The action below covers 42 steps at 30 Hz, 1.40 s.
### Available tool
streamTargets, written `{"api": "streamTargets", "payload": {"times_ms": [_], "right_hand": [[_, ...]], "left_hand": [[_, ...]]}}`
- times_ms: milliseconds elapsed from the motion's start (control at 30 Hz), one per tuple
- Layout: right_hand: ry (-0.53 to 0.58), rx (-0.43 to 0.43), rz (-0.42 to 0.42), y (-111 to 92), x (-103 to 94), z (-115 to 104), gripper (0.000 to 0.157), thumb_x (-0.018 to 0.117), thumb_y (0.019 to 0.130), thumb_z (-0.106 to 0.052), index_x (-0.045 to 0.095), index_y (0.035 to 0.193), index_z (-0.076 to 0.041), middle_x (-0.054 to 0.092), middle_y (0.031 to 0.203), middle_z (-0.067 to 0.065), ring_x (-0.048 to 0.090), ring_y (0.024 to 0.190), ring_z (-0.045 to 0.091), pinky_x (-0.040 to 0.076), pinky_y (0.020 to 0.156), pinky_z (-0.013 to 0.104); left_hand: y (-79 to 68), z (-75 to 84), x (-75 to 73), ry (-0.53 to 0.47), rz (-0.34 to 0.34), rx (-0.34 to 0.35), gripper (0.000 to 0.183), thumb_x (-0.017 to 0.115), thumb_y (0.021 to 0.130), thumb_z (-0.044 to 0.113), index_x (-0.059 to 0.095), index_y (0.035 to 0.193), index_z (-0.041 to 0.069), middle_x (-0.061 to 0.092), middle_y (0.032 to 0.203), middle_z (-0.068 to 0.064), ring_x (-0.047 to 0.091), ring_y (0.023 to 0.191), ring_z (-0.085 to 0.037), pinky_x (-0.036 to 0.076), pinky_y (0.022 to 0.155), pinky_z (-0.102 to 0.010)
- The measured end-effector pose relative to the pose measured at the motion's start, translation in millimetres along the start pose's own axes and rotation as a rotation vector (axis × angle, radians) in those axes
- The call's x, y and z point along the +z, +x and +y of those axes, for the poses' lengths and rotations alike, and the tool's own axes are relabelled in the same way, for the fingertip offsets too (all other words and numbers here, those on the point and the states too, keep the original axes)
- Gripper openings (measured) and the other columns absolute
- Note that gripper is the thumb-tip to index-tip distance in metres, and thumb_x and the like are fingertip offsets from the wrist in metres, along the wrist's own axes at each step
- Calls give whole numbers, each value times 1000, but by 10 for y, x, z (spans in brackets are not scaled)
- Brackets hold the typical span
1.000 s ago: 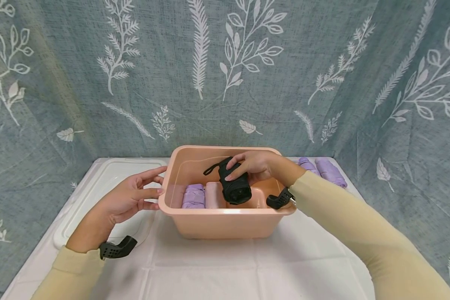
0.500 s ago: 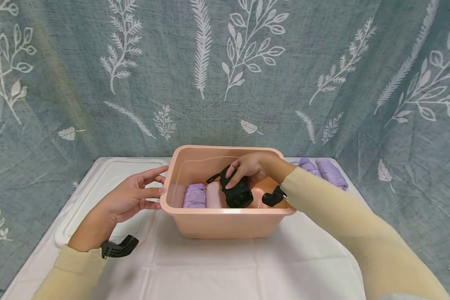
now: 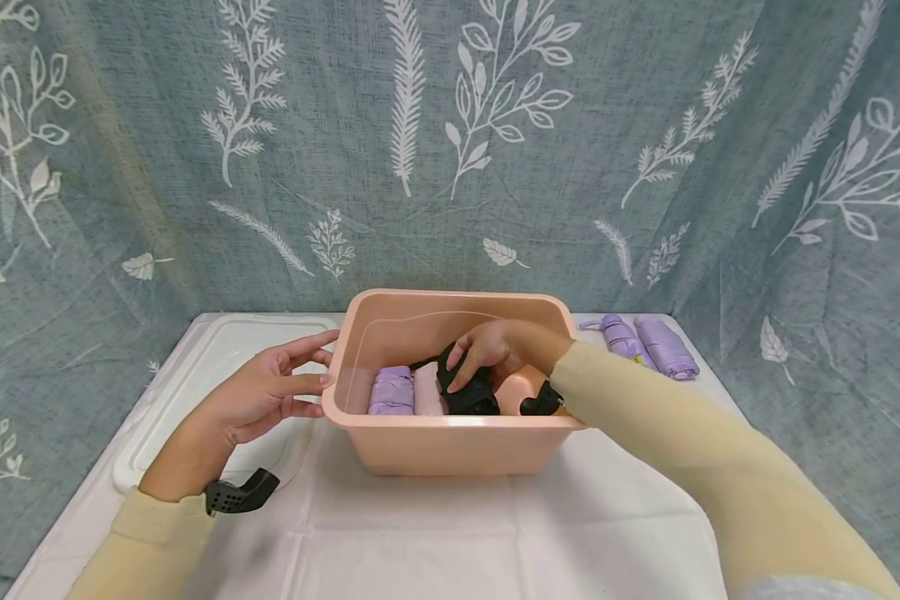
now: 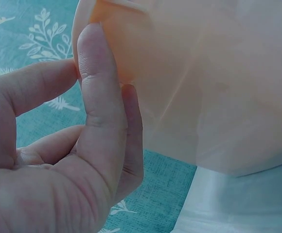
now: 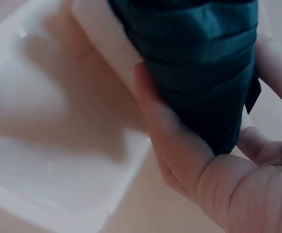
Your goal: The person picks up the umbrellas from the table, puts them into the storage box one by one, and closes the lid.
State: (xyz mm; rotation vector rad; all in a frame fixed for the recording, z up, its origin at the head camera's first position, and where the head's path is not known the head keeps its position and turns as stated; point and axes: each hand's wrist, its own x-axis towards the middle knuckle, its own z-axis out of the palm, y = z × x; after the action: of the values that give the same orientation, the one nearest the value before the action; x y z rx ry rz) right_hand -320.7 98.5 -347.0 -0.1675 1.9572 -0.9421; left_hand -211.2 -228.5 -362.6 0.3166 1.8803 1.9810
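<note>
My right hand (image 3: 487,352) reaches down into a peach plastic bin (image 3: 450,450) and grips a black folded umbrella (image 3: 471,397). Fingers and thumb lie along either side of its dark, pleated cloth (image 5: 199,58) in the right wrist view. Left of it in the bin lie a pale pink roll (image 3: 427,390) and a purple bundle (image 3: 392,392), side by side. My left hand (image 3: 266,392) stays at the bin's left side, its fingertips touching the rim and outer wall. The left wrist view shows these loosely extended fingers against the peach wall (image 4: 180,97).
A white lid (image 3: 217,358) lies on the white-covered table (image 3: 420,533) at the left. Two purple folded bundles, a narrow one (image 3: 622,337) and a wider one (image 3: 667,346), lie behind the right forearm. A blue-green leaf-patterned curtain (image 3: 450,167) hangs behind and at both sides.
My right hand has lowered the black umbrella deeper into the bin, beside the pale pink roll. The left hand has kept its place at the rim.
</note>
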Motion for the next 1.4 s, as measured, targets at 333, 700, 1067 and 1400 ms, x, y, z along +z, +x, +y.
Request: {"api": "streamTargets", "payload": {"times_ms": [333, 700, 1067, 1400], "right_hand": [[-146, -8, 7, 12, 36, 40, 39, 83, 86, -11, 63, 119, -7, 58, 119, -1, 63, 94, 11, 59, 82, 24], [-139, 126, 19, -1, 61, 48, 46, 79, 88, -3, 55, 127, -6, 53, 128, 10, 71, 96, 33, 63, 88, 44], [-96, 189, 4, 102, 99, 52, 58, 80, 89, -12, 49, 137, -5, 38, 146, 8, 44, 135, 34, 62, 84, 58], [-48, 182, -23, 206, 106, 37, 61, 82, 89, -22, 48, 138, -10, 34, 149, 9, 38, 137, 30, 60, 88, 62]], "left_hand": [[7, 5, 9, -7, 13, -6, 77, 65, 98, 1, 26, 163, 9, 48, 124, -6, 71, 80, -12, 65, 72, -29], [14, 7, -2, -9, 8, -3, 77, 65, 98, 1, 26, 163, 8, 48, 124, -6, 70, 79, -13, 64, 72, -29], [15, 1, -16, 8, 11, -7, 76, 66, 97, 2, 28, 163, 9, 48, 126, -7, 71, 82, -13, 65, 74, -30], [19, -1, -24, 8, 4, 2, 77, 65, 97, 0, 27, 163, 10, 47, 125, -7, 72, 83, -14, 65, 73, -31]]}}
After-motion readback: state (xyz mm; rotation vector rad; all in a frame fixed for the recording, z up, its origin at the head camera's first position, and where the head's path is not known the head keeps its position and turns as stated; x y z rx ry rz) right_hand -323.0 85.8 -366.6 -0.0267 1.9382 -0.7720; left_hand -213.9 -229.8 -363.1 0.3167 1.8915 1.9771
